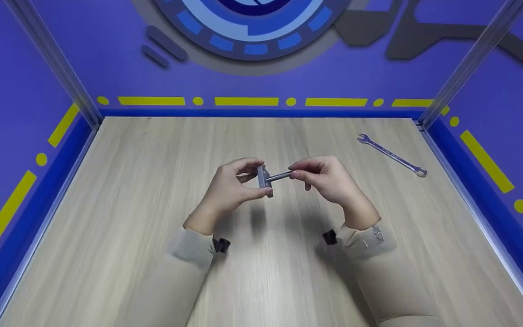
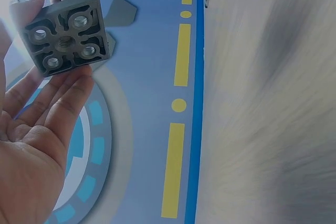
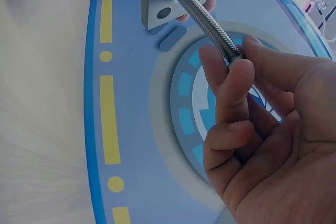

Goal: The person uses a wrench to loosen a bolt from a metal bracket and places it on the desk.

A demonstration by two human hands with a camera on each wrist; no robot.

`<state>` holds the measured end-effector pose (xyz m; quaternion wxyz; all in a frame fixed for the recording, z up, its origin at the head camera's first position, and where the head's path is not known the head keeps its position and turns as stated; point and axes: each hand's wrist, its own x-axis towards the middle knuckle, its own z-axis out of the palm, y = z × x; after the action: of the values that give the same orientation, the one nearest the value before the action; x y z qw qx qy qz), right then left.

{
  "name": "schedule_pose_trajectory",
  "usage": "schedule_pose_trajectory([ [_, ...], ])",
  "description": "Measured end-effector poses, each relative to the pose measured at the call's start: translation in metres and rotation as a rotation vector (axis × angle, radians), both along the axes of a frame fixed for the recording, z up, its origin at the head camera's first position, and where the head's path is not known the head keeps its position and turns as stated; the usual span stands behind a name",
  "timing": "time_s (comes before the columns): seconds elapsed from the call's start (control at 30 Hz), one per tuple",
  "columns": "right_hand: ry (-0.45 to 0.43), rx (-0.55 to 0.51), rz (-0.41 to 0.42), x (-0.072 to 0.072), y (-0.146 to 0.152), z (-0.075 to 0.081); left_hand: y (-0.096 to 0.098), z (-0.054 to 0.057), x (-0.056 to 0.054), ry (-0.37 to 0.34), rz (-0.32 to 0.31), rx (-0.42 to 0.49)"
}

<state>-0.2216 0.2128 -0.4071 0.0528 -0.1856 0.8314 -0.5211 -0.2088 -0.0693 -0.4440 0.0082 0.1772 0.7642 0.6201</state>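
Observation:
In the head view, my left hand (image 1: 229,186) holds a square grey metal plate (image 1: 262,176) on edge between thumb and fingers. The left wrist view shows that plate's ribbed face (image 2: 65,43), with a threaded hole in the middle and a hole near each corner. My right hand (image 1: 332,181) pinches the outer end of a threaded bolt (image 1: 279,176) between thumb and fingertips. Seen from the right wrist, the bolt's threaded shank (image 3: 207,22) runs to the middle of the plate's smooth face (image 3: 157,3). My fingers cover most of the bolt's outer end.
A combination wrench (image 1: 393,156) lies at the back right of the wooden table (image 1: 152,150), away from both hands. Blue walls (image 1: 252,86) with yellow marks close off the back and sides. Both hands are above the tabletop, casting shadows on it.

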Motion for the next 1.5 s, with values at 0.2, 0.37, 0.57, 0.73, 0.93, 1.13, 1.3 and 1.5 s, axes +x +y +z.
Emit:
schedule_pose_trajectory([
  [0.2,-0.001,-0.025,-0.015,0.0018,-0.0010,0.0014,-0.0006,-0.0008,0.0005,-0.005,0.007,0.009],
  [0.37,0.013,-0.045,-0.008,0.0040,-0.0008,0.0026,-0.0020,-0.0032,-0.0012,-0.040,-0.011,0.043],
  [0.57,0.076,-0.064,0.028,0.0052,0.0020,0.0019,-0.0036,-0.0042,-0.0034,-0.096,-0.048,0.099],
  [0.73,0.074,-0.052,0.035,0.0059,0.0023,0.0032,-0.0035,-0.0051,-0.0041,-0.113,-0.056,0.119],
  [0.93,0.054,-0.003,0.034,0.0041,0.0033,0.0033,-0.0031,-0.0061,-0.0038,-0.107,-0.049,0.124],
  [1.13,-0.010,0.040,-0.027,0.0019,0.0028,0.0035,-0.0012,-0.0063,-0.0031,-0.083,-0.037,0.123],
  [1.3,-0.107,0.074,-0.117,0.0012,0.0000,0.0034,0.0005,-0.0054,-0.0016,-0.042,-0.025,0.071],
  [1.5,-0.101,0.081,-0.083,0.0018,0.0014,0.0047,0.0018,-0.0038,-0.0007,-0.010,-0.024,0.032],
])
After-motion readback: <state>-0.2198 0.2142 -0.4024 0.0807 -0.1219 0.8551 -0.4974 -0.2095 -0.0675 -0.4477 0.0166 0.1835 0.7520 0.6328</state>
